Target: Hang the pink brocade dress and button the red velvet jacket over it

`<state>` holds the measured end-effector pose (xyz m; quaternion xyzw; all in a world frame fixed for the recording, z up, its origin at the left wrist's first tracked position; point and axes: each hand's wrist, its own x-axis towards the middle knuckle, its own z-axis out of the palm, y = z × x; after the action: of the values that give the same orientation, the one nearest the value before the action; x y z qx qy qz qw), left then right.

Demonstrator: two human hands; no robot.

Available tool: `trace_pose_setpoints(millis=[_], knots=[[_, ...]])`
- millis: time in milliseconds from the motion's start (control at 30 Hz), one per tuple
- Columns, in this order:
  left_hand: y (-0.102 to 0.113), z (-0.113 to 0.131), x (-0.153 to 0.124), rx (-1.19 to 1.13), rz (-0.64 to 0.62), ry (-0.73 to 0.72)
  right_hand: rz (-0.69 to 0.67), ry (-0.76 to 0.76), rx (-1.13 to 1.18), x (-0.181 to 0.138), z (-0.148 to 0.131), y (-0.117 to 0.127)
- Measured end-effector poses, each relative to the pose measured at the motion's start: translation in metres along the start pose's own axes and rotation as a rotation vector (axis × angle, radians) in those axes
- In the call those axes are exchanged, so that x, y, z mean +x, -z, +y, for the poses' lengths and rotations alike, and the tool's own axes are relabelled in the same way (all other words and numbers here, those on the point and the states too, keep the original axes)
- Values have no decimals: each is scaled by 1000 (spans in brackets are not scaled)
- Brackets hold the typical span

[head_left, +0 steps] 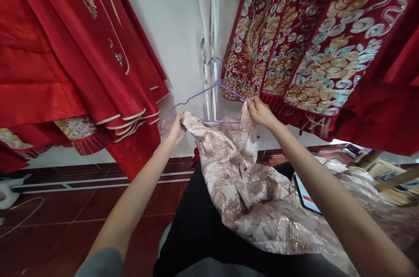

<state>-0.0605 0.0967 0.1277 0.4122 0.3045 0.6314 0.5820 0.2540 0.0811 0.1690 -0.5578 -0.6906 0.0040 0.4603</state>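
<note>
The left hand [177, 132], at 9 o'clock from the middle of the view, is closed in a pinch on one shoulder of a pale pink, shiny brocade garment with a metallic gold pattern [225, 172]. The right hand [261, 112], at 3 o'clock, is pinched on its other shoulder, so the two hands stand apart with the neckline stretched between them. The cloth falls at 6 o'clock over a lap in black trousers [193, 224] and spreads toward 4 o'clock.

A thin purple hanger [218, 81] rises at 12 o'clock, its lower bar across the neckline; its left end pokes out beside the left hand. Its hook overlaps curled white metal bars [214, 2]; contact is unclear.

At 4 o'clock, a black-edged device with a lit screen [307, 194] lies beside the garment. Past it, a light-brown wooden box-like frame [397, 179] has flat things about it, too blurred to name.

Plain red garments [81, 50] hang at 10 o'clock, dark red, gold-embroidered ones [321, 59] at 2, above dark red floor tiles [59, 242].
</note>
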Motion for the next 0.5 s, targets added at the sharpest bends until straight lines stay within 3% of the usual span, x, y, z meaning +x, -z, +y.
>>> trace_pose_setpoints(millis=[100, 233, 367, 500], knots=[[15, 9, -1, 257, 80, -173, -68, 32, -17, 3, 6, 3], [49, 15, -6, 473, 197, -338, -28, 65, -16, 5, 10, 9], [79, 15, -11, 417, 282, -275, -45, 49, 16, 8, 16, 4], [88, 13, -9, 430, 267, -262, -45, 45, 54, 9, 20, 1]])
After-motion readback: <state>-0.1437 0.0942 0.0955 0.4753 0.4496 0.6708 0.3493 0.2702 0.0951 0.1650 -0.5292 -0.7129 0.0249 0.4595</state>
